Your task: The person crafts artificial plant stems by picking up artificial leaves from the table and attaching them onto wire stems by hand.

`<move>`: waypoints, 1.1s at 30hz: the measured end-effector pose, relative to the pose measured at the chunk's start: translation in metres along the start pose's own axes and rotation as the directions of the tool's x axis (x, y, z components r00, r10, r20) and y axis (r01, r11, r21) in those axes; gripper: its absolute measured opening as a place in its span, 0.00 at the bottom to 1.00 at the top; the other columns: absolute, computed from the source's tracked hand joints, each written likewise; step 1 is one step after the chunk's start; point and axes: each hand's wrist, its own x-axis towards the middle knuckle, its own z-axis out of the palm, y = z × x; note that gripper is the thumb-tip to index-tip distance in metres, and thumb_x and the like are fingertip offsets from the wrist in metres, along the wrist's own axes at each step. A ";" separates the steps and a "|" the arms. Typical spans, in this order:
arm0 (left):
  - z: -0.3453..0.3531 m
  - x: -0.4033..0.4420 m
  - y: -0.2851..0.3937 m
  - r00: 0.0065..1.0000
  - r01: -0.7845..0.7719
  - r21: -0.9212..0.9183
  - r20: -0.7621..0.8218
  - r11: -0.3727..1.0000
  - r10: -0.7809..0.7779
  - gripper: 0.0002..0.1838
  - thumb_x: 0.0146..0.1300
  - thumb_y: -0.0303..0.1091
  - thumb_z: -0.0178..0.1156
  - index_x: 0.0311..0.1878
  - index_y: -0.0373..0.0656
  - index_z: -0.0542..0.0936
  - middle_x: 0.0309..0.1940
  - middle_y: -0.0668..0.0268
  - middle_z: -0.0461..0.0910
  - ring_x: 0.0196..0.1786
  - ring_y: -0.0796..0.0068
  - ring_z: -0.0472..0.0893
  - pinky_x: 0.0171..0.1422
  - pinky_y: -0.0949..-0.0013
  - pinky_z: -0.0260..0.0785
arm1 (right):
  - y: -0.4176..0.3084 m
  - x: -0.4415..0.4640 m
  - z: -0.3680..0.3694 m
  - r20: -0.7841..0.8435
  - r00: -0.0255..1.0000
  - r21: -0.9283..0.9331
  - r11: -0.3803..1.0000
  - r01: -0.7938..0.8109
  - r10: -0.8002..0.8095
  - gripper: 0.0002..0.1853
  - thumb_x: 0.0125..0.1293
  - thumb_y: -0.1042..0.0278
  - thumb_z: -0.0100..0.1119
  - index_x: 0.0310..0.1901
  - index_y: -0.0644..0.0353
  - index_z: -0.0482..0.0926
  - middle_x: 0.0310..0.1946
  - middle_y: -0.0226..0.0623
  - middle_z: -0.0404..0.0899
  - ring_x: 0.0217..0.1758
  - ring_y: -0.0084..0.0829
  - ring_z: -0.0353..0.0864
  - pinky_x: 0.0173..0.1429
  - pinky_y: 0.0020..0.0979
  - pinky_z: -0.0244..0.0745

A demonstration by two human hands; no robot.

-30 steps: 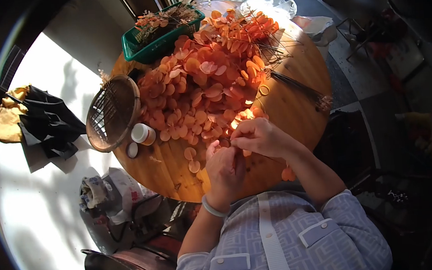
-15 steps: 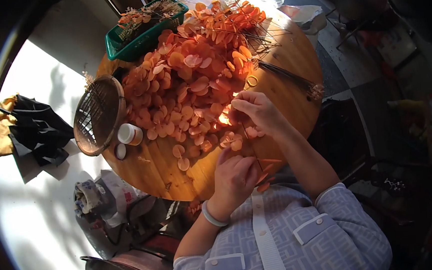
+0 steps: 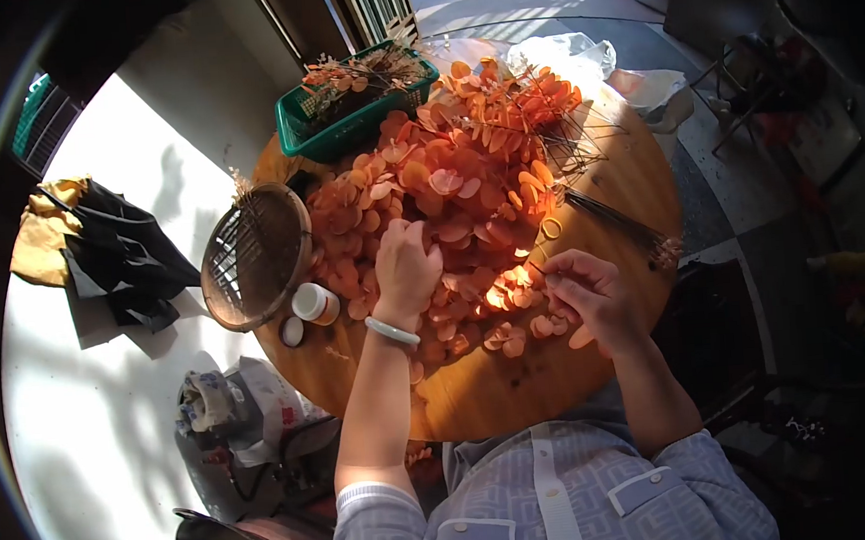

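Observation:
A large heap of orange leaf sprays (image 3: pixel 447 184) covers the middle of the round wooden table (image 3: pixel 501 396). My left hand (image 3: pixel 407 270) reaches into the left part of the heap, fingers bent and partly hidden among the leaves; what they hold, if anything, cannot be made out. Over the heap's right front edge, my right hand (image 3: pixel 589 297) pinches a thin dark stem, with orange leaves hanging under the fingers. Just above it lie yellow-handled scissors (image 3: pixel 551 229). A white jar (image 3: pixel 315 303) rests on its side left of my left hand, beside its round lid (image 3: pixel 292 331).
A green basket (image 3: pixel 343 134) with dried sprays stands at the table's back left. A round woven basket (image 3: pixel 256 257) leans at the left edge. Bundled dark stems (image 3: pixel 614 217) lie at the right. White plastic bags (image 3: pixel 563 55) sit at the back.
My left hand has moved from the table's front edge up into the heap. My right hand has shifted right and slightly down. The camera view has also shifted.

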 end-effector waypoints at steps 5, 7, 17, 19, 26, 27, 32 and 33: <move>-0.004 0.015 0.002 0.986 0.091 -0.112 -0.132 0.990 -0.105 0.05 0.59 0.27 0.63 0.36 0.38 0.84 0.35 0.53 0.83 0.42 0.48 0.81 0.49 0.53 0.74 | 0.014 0.003 -0.006 -0.021 1.000 -0.182 0.983 0.018 -0.022 0.06 0.72 0.74 0.59 0.45 0.66 0.81 0.28 0.24 0.77 0.28 0.11 0.73 0.31 0.19 0.69; -0.017 0.009 0.015 0.974 0.192 -0.360 -0.046 0.913 -0.223 0.04 0.65 0.26 0.62 0.40 0.36 0.84 0.32 0.61 0.85 0.34 0.65 0.83 0.41 0.65 0.74 | 0.019 0.007 -0.006 -0.025 0.999 -0.262 0.965 0.030 -0.038 0.06 0.72 0.74 0.60 0.45 0.66 0.81 0.27 0.26 0.78 0.28 0.12 0.74 0.30 0.20 0.70; -0.040 -0.057 0.083 0.819 0.516 -0.834 0.414 0.195 -0.397 0.05 0.70 0.24 0.61 0.41 0.32 0.84 0.32 0.71 0.83 0.30 0.87 0.77 0.34 0.82 0.68 | 0.031 0.018 0.033 0.184 0.872 -0.609 0.644 0.463 -0.453 0.05 0.65 0.76 0.61 0.42 0.64 0.80 0.29 0.46 0.83 0.31 0.43 0.86 0.35 0.36 0.78; -0.043 -0.059 0.088 0.817 0.515 -0.831 0.402 0.210 -0.413 0.05 0.70 0.23 0.60 0.40 0.32 0.84 0.30 0.70 0.83 0.29 0.88 0.76 0.33 0.82 0.68 | 0.030 0.013 0.035 0.176 0.884 -0.628 0.642 0.440 -0.434 0.05 0.65 0.76 0.61 0.41 0.63 0.80 0.29 0.46 0.83 0.31 0.43 0.86 0.35 0.37 0.78; -0.048 -0.065 0.098 0.833 0.499 -0.835 0.389 0.232 -0.394 0.05 0.70 0.22 0.60 0.39 0.32 0.83 0.28 0.71 0.82 0.28 0.87 0.76 0.31 0.82 0.67 | 0.030 0.002 0.035 0.160 0.893 -0.664 0.623 0.413 -0.422 0.03 0.66 0.75 0.60 0.40 0.62 0.80 0.29 0.45 0.83 0.32 0.44 0.85 0.36 0.38 0.79; -0.048 -0.066 0.100 0.841 0.486 -0.839 0.372 0.244 -0.393 0.05 0.70 0.22 0.59 0.38 0.32 0.83 0.28 0.71 0.82 0.28 0.88 0.76 0.30 0.82 0.67 | 0.029 0.001 0.036 0.163 0.889 -0.664 0.619 0.420 -0.428 0.03 0.66 0.74 0.60 0.40 0.62 0.80 0.29 0.45 0.83 0.32 0.45 0.85 0.36 0.38 0.79; -0.045 -0.069 0.099 0.853 0.477 -0.816 0.340 0.327 -0.397 0.06 0.70 0.23 0.59 0.38 0.32 0.83 0.28 0.72 0.82 0.29 0.89 0.77 0.31 0.83 0.68 | 0.031 -0.001 0.036 0.176 0.878 -0.690 0.581 0.432 -0.444 0.04 0.65 0.72 0.61 0.39 0.62 0.80 0.30 0.45 0.83 0.33 0.46 0.85 0.36 0.40 0.79; -0.045 -0.070 0.099 0.849 0.482 -0.818 0.348 0.314 -0.397 0.06 0.70 0.24 0.60 0.39 0.32 0.83 0.28 0.72 0.82 0.30 0.90 0.77 0.32 0.83 0.68 | 0.031 -0.001 0.035 0.178 0.880 -0.694 0.578 0.429 -0.440 0.04 0.65 0.72 0.61 0.39 0.61 0.80 0.30 0.45 0.83 0.32 0.46 0.85 0.36 0.40 0.79</move>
